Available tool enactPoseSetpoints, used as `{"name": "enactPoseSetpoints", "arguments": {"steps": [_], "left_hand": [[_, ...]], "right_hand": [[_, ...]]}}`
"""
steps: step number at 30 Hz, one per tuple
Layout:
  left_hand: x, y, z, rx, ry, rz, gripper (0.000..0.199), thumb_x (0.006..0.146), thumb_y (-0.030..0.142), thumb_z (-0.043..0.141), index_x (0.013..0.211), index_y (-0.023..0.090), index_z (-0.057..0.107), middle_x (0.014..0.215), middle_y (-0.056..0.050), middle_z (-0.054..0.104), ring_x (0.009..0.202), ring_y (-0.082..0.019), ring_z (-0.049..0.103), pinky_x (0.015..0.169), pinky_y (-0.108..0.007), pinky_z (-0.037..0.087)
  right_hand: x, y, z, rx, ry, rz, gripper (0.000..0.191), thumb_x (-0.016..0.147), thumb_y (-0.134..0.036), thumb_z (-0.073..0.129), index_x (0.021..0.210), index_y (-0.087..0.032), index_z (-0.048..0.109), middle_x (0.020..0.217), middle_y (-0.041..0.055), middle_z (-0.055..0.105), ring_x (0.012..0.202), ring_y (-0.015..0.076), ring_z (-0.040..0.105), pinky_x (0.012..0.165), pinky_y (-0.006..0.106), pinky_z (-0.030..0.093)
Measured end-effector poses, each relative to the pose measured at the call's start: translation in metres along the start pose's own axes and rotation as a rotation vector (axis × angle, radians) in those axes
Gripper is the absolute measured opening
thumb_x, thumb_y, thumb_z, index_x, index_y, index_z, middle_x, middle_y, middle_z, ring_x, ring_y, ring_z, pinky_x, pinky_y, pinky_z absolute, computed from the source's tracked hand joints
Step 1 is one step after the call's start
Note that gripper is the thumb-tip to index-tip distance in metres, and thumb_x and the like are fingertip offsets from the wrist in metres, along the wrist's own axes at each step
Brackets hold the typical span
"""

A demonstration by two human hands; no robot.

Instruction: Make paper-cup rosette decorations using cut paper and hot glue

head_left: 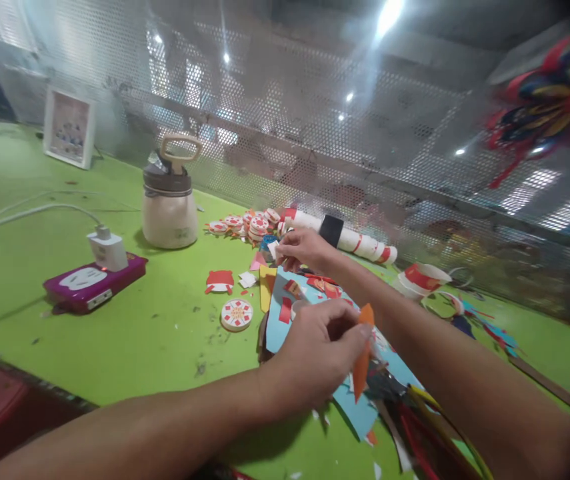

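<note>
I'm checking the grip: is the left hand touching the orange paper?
Touching: the head view shows the left hand pinching the orange paper.

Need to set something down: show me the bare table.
Bare green table lies between the purple power strip and the round patterned disc, and, further back, between the photo frame and the bottle. Crowded around the left hand and right hand, with blue paper and scraps.

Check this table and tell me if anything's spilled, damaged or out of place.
It looks untidy: paper scraps lie loose around the blue paper, and dark marks dirty the green table. The pump bottle stands upright; no spilled liquid is visible.
</note>
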State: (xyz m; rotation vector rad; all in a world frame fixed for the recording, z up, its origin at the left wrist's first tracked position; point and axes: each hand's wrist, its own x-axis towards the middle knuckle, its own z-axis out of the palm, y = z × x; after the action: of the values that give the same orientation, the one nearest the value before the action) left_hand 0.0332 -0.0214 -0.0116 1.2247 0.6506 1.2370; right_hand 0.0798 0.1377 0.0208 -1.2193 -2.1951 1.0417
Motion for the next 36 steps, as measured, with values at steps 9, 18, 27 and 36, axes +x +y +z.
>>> {"name": "enactPoseSetpoints", "arguments": {"steps": [9, 18, 27, 36], "left_hand": [[0.011, -0.004, -0.008, 0.025, 0.059, -0.224, 0.018, 0.081, 0.029, 0.065, 0.071, 0.015, 0.059, 0.059, 0.0, 0.063, 0.041, -0.007, 0.05, 0.046, -0.02, 0.039], [0.011, -0.004, 0.0, 0.056, -0.072, -0.348, 0.018, 0.08, 0.029, 0.067, 0.071, 0.014, 0.062, 0.063, -0.001, 0.063, 0.051, -0.009, 0.056, 0.052, -0.021, 0.046], [0.012, 0.003, 0.025, 0.273, -0.12, -0.444, 0.015, 0.076, 0.025, 0.068, 0.066, 0.015, 0.061, 0.065, 0.0, 0.066, 0.049, -0.01, 0.061, 0.049, -0.019, 0.044], [0.015, -0.008, 0.018, 0.066, -0.181, -0.462, 0.009, 0.079, 0.023, 0.064, 0.076, 0.015, 0.068, 0.071, -0.001, 0.067, 0.059, -0.011, 0.064, 0.065, -0.024, 0.053]], "right_hand": [[-0.127, 0.024, -0.06, 0.418, 0.269, -0.006, 0.019, 0.07, -0.032, 0.074, 0.078, -0.014, 0.069, 0.061, -0.0013, 0.061, 0.051, 0.0067, 0.053, 0.051, 0.022, 0.044], [-0.213, 0.04, -0.047, 0.438, 0.023, 0.075, 0.019, 0.076, -0.031, 0.074, 0.071, -0.014, 0.069, 0.056, -0.0023, 0.058, 0.049, 0.0067, 0.048, 0.045, 0.02, 0.036], [-0.217, 0.053, -0.047, 0.462, -0.005, 0.109, 0.022, 0.075, -0.034, 0.074, 0.069, -0.014, 0.066, 0.052, -0.0024, 0.06, 0.048, 0.0079, 0.054, 0.046, 0.02, 0.04], [-0.217, 0.062, -0.034, 0.535, 0.106, 0.138, 0.019, 0.07, -0.026, 0.077, 0.075, -0.016, 0.061, 0.055, -0.0043, 0.059, 0.044, 0.0072, 0.05, 0.042, 0.02, 0.038]]}}
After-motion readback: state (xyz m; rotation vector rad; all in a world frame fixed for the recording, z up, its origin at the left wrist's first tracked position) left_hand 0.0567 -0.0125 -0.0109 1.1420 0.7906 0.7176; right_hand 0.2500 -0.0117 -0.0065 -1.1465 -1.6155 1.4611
